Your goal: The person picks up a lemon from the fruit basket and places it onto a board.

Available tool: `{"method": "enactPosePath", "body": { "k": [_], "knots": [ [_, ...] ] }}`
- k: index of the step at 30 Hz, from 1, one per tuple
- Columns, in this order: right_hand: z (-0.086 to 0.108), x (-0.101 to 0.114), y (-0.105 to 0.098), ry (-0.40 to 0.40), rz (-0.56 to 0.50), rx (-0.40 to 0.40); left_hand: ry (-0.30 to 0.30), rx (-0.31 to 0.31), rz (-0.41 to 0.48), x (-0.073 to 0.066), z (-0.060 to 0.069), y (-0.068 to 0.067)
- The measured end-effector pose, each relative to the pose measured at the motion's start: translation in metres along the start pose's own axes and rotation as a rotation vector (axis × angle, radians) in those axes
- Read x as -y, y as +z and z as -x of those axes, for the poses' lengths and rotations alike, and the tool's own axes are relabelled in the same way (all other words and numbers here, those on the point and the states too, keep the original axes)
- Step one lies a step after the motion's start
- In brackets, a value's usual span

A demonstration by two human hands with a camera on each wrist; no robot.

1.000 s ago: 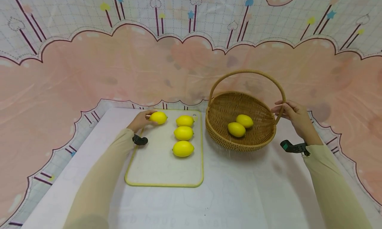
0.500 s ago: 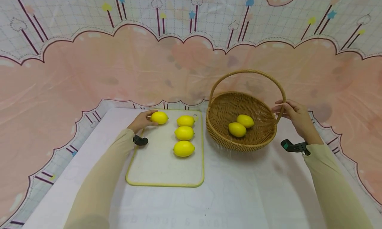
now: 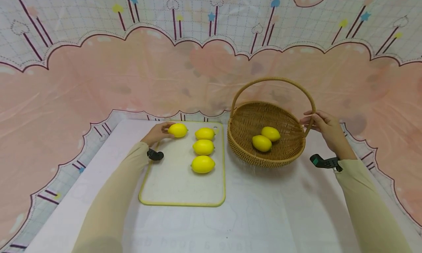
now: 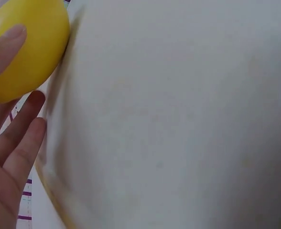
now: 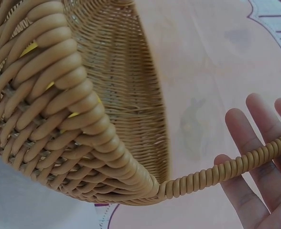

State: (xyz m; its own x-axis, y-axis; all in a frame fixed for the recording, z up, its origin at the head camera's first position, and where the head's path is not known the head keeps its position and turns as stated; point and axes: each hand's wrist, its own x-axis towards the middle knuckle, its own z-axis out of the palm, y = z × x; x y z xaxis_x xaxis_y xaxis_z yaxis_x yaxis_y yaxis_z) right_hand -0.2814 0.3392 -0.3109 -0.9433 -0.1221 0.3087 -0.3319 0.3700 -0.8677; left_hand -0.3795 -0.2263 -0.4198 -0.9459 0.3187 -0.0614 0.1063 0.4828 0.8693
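Note:
A lemon (image 3: 178,130) lies at the far left of the white cutting board (image 3: 178,189). My left hand (image 3: 158,133) is at its left end. In the left wrist view the thumb overlaps the lemon's side, while the other fingers (image 4: 26,143) stretch out loosely beside and below it. Over on the right, my right hand (image 3: 326,128) touches the handle of a wicker basket (image 3: 237,146). Seen from the right wrist, nearly straight fingers (image 5: 248,133) lie behind the wrapped handle (image 5: 226,169). Inside the basket are two lemons (image 3: 262,143).
Three more lemons (image 3: 203,147) form a column along the board's right side. The basket stands just right of the board on a white-covered table (image 3: 263,209). A patterned pink and white cloth (image 3: 148,80) hangs behind.
The lemon by my left hand has shifted slightly to the right, and more of its left end shows. My right hand and the basket have stayed in place.

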Motion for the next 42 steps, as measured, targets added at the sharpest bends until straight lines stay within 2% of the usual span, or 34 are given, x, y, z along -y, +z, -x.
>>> {"method": "enactPosePath", "body": {
  "k": [5, 8, 22, 29, 33, 37, 42],
  "knots": [
    [-0.001, -0.001, 0.000, 0.002, 0.005, -0.001, -0.012, 0.095, -0.008, -0.001, 0.004, -0.003],
    [-0.001, -0.001, 0.000, 0.004, 0.015, -0.005, -0.004, 0.110, -0.008, -0.004, 0.006, -0.003],
    [0.000, 0.001, 0.001, 0.009, -0.013, -0.009, 0.045, 0.037, 0.022, -0.006, 0.003, 0.002],
    [-0.001, 0.001, 0.001, 0.009, -0.005, -0.010, 0.061, -0.022, -0.024, -0.005, -0.002, 0.004],
    [0.000, 0.001, 0.002, 0.005, 0.003, -0.012, 0.058, -0.025, -0.019, -0.003, -0.006, 0.004],
    [0.000, 0.001, 0.002, 0.009, 0.015, -0.012, 0.068, 0.015, -0.030, -0.004, -0.006, 0.000],
    [0.000, 0.001, 0.002, 0.012, 0.040, -0.013, 0.074, 0.136, -0.015, -0.008, -0.004, -0.006]
  ]
}}
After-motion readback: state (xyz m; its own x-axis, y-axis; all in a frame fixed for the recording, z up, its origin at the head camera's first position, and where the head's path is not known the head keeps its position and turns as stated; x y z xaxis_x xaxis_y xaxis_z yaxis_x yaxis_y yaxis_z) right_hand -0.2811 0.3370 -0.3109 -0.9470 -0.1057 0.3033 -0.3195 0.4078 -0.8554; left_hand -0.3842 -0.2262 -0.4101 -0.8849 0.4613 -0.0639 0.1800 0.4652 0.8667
